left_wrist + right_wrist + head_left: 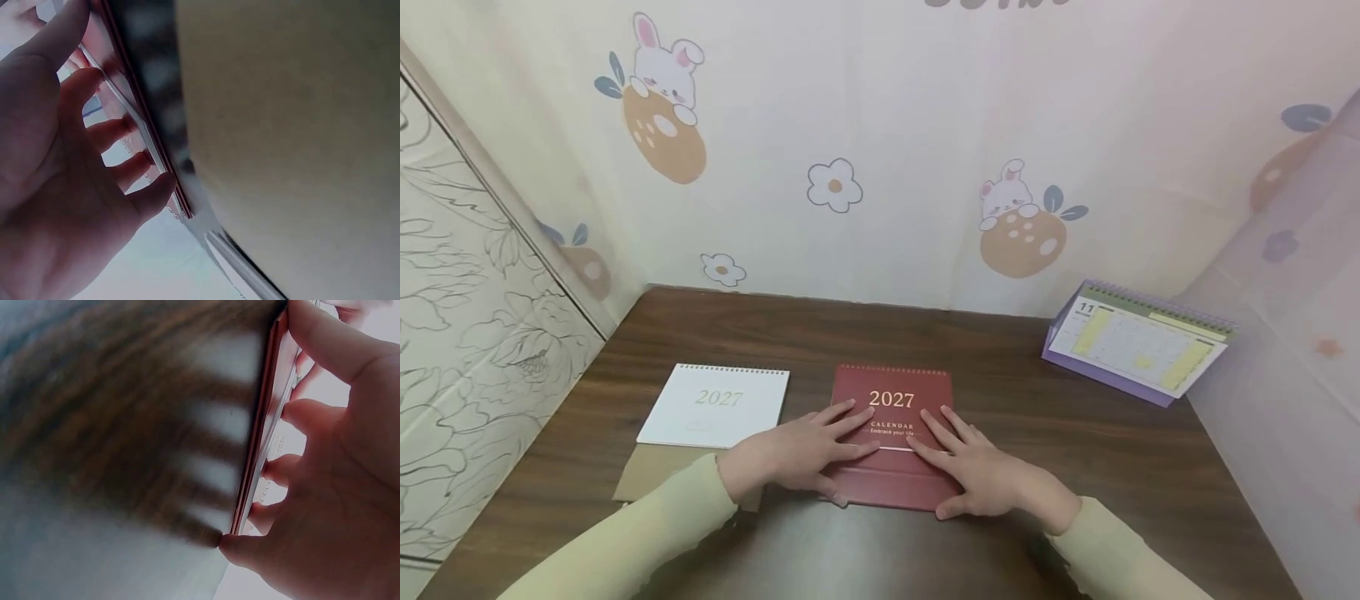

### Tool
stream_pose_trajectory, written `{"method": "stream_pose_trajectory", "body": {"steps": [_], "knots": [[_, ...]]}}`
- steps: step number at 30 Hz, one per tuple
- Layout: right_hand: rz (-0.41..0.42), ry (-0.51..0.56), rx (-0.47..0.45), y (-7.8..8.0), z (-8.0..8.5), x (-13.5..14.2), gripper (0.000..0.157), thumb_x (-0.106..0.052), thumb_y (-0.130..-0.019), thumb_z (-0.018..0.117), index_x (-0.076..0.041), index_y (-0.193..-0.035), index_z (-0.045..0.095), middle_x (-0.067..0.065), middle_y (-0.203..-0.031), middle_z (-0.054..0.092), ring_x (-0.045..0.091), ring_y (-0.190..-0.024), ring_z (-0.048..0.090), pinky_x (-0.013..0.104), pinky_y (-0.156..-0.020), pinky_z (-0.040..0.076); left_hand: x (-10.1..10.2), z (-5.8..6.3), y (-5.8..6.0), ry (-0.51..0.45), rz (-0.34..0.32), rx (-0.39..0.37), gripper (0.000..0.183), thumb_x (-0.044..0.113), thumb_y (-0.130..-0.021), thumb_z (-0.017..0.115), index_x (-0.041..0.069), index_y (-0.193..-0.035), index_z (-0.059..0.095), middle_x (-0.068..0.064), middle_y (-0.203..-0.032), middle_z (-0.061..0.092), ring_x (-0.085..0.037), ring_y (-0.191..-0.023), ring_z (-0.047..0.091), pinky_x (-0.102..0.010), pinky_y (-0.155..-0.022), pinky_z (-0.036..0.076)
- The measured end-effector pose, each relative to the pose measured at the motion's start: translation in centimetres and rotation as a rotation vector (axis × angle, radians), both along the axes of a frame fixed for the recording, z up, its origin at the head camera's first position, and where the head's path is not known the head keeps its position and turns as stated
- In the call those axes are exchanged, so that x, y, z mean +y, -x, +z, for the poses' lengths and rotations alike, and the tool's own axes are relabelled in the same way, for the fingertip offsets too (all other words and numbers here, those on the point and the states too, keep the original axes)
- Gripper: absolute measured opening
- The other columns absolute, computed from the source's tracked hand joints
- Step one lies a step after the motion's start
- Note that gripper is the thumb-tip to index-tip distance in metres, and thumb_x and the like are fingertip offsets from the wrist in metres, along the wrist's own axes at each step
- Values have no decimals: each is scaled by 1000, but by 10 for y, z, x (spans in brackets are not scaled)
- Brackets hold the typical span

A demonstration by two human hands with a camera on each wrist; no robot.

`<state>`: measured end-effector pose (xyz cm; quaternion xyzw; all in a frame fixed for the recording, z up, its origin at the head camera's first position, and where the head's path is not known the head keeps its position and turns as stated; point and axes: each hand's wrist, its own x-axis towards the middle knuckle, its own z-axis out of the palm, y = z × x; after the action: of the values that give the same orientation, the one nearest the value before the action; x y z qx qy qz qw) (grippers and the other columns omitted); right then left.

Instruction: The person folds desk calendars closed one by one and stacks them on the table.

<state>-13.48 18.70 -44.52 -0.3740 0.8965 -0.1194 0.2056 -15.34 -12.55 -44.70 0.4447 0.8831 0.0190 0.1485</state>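
Note:
A dark red spiral-bound desk calendar [891,383], marked 2027 in gold, lies flat in the middle of the table. My left hand [805,452] rests on its left side with fingers spread, the thumb down by its lower left corner. From the right, my right hand [988,475] touches the opposite side, fingers likewise spread and the thumb at the lower right corner. Both wrist views show the fingertips along the calendar's edges. To the left, a white 2027 calendar [713,404] lies with its tan base [655,477] showing below the pages, partly covered by my left wrist.
A purple desk calendar [1138,337], its page showing 11, stands propped up at the back right of the dark wooden table [865,321]. Behind the table hangs a curtain [910,108] printed with rabbits and flowers. A panel with line-drawn flowers [467,275] borders the left.

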Motion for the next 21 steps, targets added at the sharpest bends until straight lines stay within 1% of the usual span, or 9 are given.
{"method": "stream_pose_trajectory", "body": {"steps": [3, 5, 8, 10, 12, 14, 15, 17, 21], "knots": [[-3, 0, 13, 1, 1, -1, 92, -52, -84, 74, -22, -159, 28, 13, -166, 3, 44, -149, -3, 69, -109, 20, 1, 2, 0, 0, 19, -9, 86, 68, -82, 65, 37, -155, 32, -2, -167, 9, -33, -151, 7, -51, -112, 32], [-18, -4, 25, 1, 2, -1, 92, -52, -83, 75, -25, -158, 30, 10, -167, 5, 42, -149, 0, 68, -109, 22, 1, 3, 1, -8, 23, -3, 83, 65, -84, 66, 36, -155, 34, -2, -166, 12, -33, -151, 9, -51, -112, 32], [-42, 1, 50, 2, 1, -1, 90, -51, -81, 78, -27, -156, 36, 9, -166, 12, 42, -148, 6, 64, -108, 29, 2, 4, 3, -36, 21, 30, 75, 59, -88, 66, 32, -153, 40, -2, -165, 20, -33, -149, 18, -52, -110, 35], [-55, 22, 87, 3, 0, 0, 83, -47, -82, 79, -25, -153, 43, 9, -164, 20, 40, -147, 14, 59, -106, 36, 2, 4, 6, -64, 25, 62, 68, 55, -91, 65, 28, -150, 46, -3, -161, 31, -31, -145, 29, -51, -107, 39], [-66, 54, 143, 4, 0, 0, 73, -41, -84, 79, -20, -147, 51, 10, -159, 32, 37, -144, 25, 54, -104, 41, 0, 5, 10, -105, 47, 85, 60, 52, -92, 67, 24, -143, 56, -3, -151, 44, -26, -135, 42, -46, -103, 44], [-88, 80, 208, 5, 0, 2, 60, -35, -87, 78, -16, -140, 59, 10, -151, 43, 33, -138, 37, 49, -103, 44, -2, 6, 15, -150, 82, 100, 50, 50, -92, 68, 21, -132, 64, -1, -133, 54, -20, -118, 51, -38, -95, 49], [-106, 88, 241, 6, 1, 3, 54, -33, -87, 78, -15, -136, 62, 9, -146, 49, 29, -134, 43, 46, -101, 46, -3, 6, 17, -169, 100, 108, 44, 48, -91, 69, 21, -125, 68, 1, -123, 56, -16, -110, 52, -35, -90, 50], [-153, 100, 296, 6, 2, 6, 46, -30, -87, 79, -14, -129, 67, 6, -136, 57, 24, -124, 51, 43, -98, 49, -6, 8, 21, -195, 140, 109, 34, 47, -91, 71, 21, -113, 71, 5, -107, 54, -12, -94, 50, -30, -80, 50], [-247, 99, 365, 7, 2, 12, 37, -26, -86, 81, -16, -120, 71, 0, -118, 65, 16, -108, 60, 40, -90, 53, -10, 10, 25, -199, 226, 95, 25, 45, -91, 71, 23, -100, 69, 8, -90, 54, -9, -78, 48, -28, -67, 48]]}}
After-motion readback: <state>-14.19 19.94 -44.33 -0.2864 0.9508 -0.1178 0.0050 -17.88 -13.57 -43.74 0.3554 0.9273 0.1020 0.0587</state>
